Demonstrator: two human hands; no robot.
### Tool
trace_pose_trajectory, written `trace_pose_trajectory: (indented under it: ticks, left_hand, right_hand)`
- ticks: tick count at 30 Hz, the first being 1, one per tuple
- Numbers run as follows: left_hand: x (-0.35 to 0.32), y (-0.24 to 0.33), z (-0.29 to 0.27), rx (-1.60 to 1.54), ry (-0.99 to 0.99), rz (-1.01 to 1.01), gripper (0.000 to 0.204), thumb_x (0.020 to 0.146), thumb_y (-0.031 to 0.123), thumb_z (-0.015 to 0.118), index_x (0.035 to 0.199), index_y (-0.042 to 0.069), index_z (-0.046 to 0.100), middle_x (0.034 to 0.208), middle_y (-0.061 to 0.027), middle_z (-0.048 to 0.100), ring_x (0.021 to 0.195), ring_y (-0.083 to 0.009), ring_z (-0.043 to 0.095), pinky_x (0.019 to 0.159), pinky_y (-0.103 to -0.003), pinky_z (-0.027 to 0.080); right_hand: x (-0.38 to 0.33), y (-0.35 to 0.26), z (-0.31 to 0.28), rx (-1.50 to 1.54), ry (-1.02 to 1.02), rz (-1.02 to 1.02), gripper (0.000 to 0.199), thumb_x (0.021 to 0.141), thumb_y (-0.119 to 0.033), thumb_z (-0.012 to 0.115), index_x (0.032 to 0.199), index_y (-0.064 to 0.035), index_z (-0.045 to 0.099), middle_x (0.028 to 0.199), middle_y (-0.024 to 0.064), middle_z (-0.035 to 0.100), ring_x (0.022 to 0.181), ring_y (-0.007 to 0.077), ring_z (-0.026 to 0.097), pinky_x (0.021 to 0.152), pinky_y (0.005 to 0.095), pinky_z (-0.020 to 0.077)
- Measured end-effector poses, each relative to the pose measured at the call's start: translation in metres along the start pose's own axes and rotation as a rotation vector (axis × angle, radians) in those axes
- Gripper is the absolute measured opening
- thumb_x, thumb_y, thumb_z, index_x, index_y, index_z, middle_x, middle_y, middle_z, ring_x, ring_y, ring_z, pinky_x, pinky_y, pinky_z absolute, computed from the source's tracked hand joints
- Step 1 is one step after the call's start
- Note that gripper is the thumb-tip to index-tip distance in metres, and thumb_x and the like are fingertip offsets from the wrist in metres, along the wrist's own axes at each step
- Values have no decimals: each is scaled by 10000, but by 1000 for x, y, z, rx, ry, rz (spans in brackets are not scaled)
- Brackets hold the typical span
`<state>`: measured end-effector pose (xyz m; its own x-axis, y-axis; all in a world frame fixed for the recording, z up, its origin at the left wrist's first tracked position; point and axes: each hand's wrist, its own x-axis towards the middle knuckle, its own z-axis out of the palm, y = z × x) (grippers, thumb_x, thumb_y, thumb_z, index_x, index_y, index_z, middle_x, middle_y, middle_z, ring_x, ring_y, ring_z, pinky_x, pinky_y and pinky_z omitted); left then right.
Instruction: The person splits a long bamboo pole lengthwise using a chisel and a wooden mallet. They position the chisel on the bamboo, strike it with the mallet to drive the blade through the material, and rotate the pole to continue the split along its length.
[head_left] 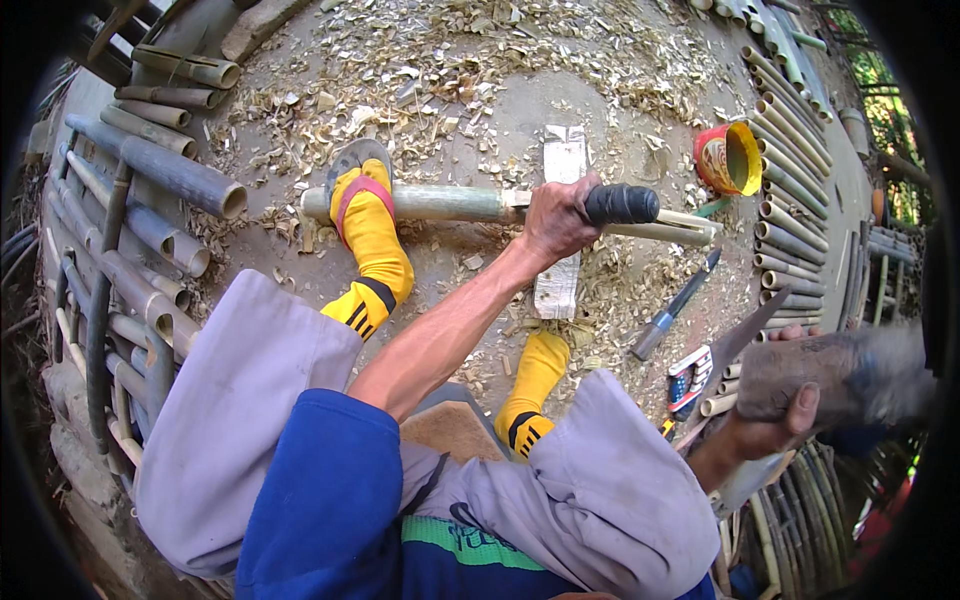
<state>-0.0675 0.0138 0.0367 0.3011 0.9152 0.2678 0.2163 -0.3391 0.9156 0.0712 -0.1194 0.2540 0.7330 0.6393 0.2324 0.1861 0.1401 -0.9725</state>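
Gripping knife handle [622, 204], mallet [820, 377] raised

Open ground [500, 110] strewn with shavings is left beyond the bamboo pole [440, 203], toward the far edge, and could be crossed freely. The left side is closed off by stacked bamboo tubes [150, 230], the right by a row of cut bamboo lengths [790, 200] and a red-and-yellow tub [730, 158]. Between pole and knees, passage is narrowed by the wooden block [560, 225], two yellow-socked feet [372, 240], and a knife [675, 305] lying near the right knee
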Motion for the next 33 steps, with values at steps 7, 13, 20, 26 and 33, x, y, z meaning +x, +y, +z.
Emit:
trace_pose_trajectory:
  ticks: [7, 13, 20, 26, 33]
  left_hand:
    - [-4, -8, 6, 1, 0, 11, 198, 678, 122, 697, 775, 57, 537, 586, -94, 602, 522, -226, 632, 499, -347, 522]
    - [-2, -1, 1, -19, -3, 10, 198, 671, 129, 694, 744, 63, 523, 571, -104, 583, 502, -240, 617, 471, -350, 489]
    - [-4, 1, 7, 5, -24, 45, 200, 677, 141, 699, 744, 67, 527, 581, -107, 587, 519, -260, 621, 475, -351, 487]
    - [0, -6, -1, 7, -9, 32, 198, 698, 170, 676, 765, 89, 509, 556, -114, 579, 527, -302, 613, 503, -394, 495]
    - [0, 4, 10, 2, -19, 47, 195, 691, 158, 685, 764, 85, 520, 578, -104, 592, 524, -272, 622, 498, -374, 503]
  right_hand:
    - [-33, 46, 14, -437, -437, 297, 1164, 517, -446, 790, 1431, -12, 215, 1436, 205, 219, 1337, 308, 220, 1088, 414, 198]
    - [-3, -13, -8, 22, 14, -117, 1024, 562, -390, 733, 1382, -3, 257, 1332, 201, 316, 1221, 310, 338, 1015, 401, 304]
    - [-67, 68, 13, -597, -347, 72, 880, 601, -368, 659, 1315, 10, 310, 1224, 195, 371, 1127, 308, 382, 967, 402, 329]
    - [-17, 3, -18, -285, -90, -12, 764, 635, -349, 596, 1258, 22, 356, 1131, 189, 418, 1046, 307, 420, 926, 402, 350]
    - [-26, 11, -4, -460, -25, -292, 713, 667, -347, 574, 1232, 40, 376, 1092, 169, 458, 986, 275, 454, 904, 378, 370]
